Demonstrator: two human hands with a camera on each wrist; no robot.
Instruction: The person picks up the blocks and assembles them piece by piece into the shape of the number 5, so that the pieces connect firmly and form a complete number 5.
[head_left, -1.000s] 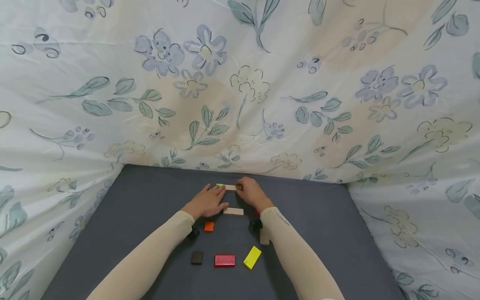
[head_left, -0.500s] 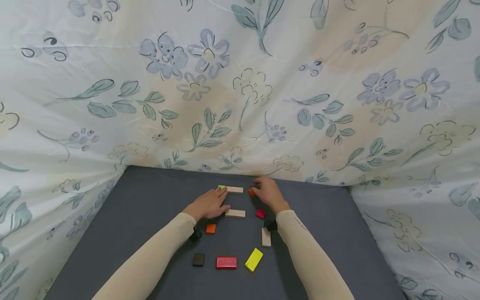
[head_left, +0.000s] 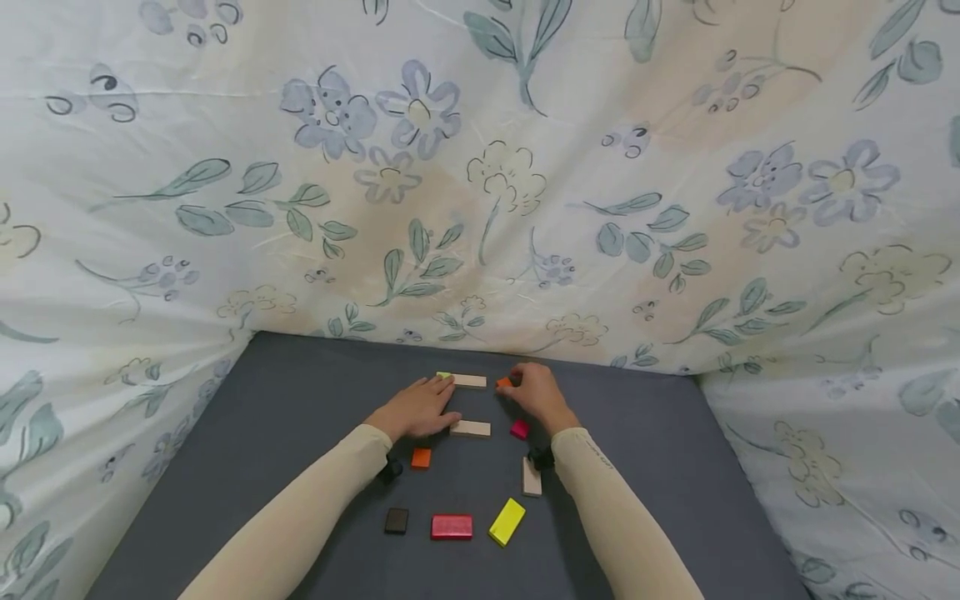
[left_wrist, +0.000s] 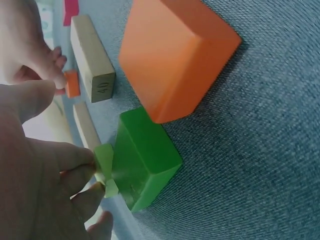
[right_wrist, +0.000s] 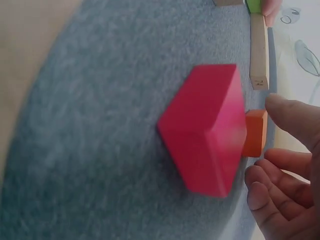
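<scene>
My left hand (head_left: 417, 408) lies palm down with fingers extended, fingertips touching a light green waisted block (left_wrist: 106, 167) at the end of a pale wooden strip (head_left: 470, 381). Beneath this hand, a dark green block (left_wrist: 145, 157) and a large orange block (left_wrist: 175, 57) stand on the cloth, the green one hidden in the head view. To the right, my right hand (head_left: 538, 392) pinches a small orange block (right_wrist: 255, 133) between thumb and fingers, just past the strip's free end. A red block (right_wrist: 210, 130) sits below the right palm.
A second pale wooden strip (head_left: 471, 428) lies between the hands. Nearer are a wooden block (head_left: 531, 477), a yellow block (head_left: 507, 522), a flat red block (head_left: 452, 527) and a dark brown block (head_left: 396, 521). A floral curtain (head_left: 480, 208) hangs behind the grey cloth (head_left: 637, 467).
My right hand has moved right from the far strip's end, and the small orange block now shows at its fingertips. In the last half second that block has turned slightly. The left hand stays put.
</scene>
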